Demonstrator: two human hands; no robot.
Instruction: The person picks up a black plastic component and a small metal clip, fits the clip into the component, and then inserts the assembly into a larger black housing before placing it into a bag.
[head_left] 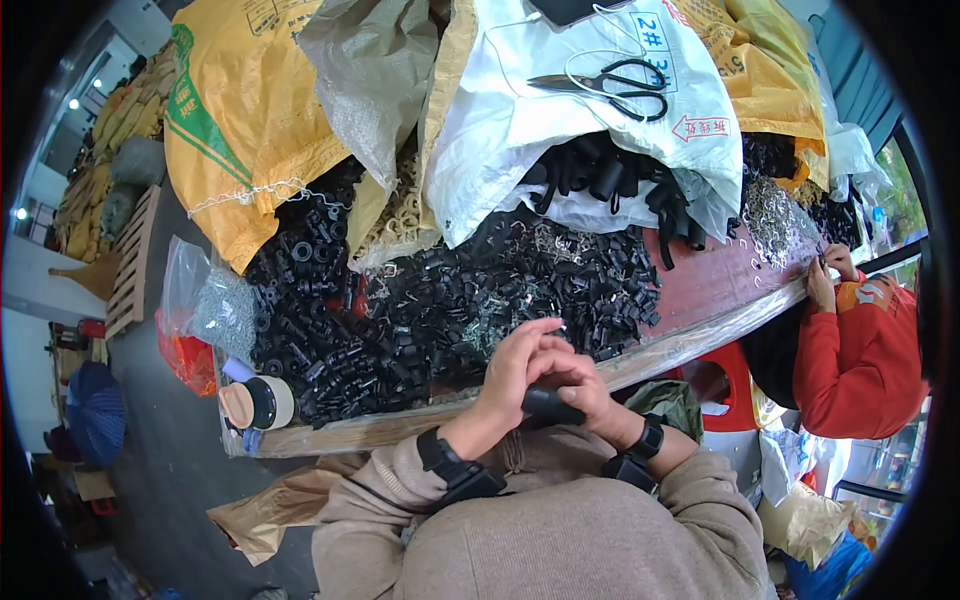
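Note:
Above the near edge of the table my two hands are close together. My right hand is closed round a short black cylinder-shaped part, which points toward my left palm. The fingers of my left hand are bent inward, with a tiny pale spot at their tips; what they pinch is too small to name. Beyond my hands lies a wide heap of small black plastic parts, with thin metal clips mixed in. Larger black ring-shaped and tubular fittings are piled on the left.
Scissors lie on a white woven sack spilling black tubes. A yellow sack stands at left, near a lidded cup and a bag of metal bits. A person in red works at right beside metal hooks.

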